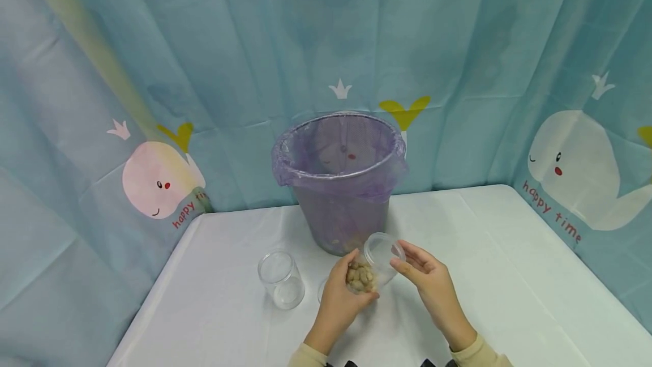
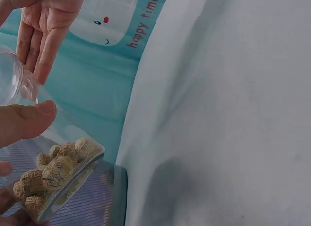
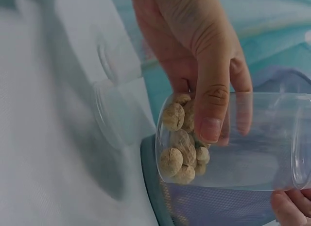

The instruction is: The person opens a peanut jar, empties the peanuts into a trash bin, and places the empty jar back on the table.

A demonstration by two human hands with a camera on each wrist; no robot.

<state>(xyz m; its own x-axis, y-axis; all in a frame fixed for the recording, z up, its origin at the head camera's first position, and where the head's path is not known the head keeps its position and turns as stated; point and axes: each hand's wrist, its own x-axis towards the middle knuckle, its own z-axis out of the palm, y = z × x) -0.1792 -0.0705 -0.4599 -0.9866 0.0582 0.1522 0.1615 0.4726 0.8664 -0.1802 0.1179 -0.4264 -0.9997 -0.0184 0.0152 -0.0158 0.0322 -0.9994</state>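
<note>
My left hand [image 1: 342, 293] grips a clear plastic jar [image 1: 384, 273] tilted with its mouth up and to the right. In the jar's bottom lie several tan, wrinkled, rounded pieces [image 3: 177, 153]; the right wrist view shows the left thumb along the jar wall. My right hand [image 1: 425, 276] is at the jar's mouth, fingertips at the rim. In the left wrist view its fingers [image 2: 44, 56] look extended, palm showing. Whether they pinch the rim is not plain. A second clear jar [image 1: 282, 282] stands upright to the left, with nothing visible inside.
Behind the hands stands a bin [image 1: 343, 214] lined with a purple bag [image 1: 290, 171]. A clear round edge [image 1: 321, 290], perhaps a lid, shows partly hidden beside the left hand. The white tabletop [image 1: 509, 276] extends right, and a blue printed curtain [image 1: 458, 44] encloses the back and sides.
</note>
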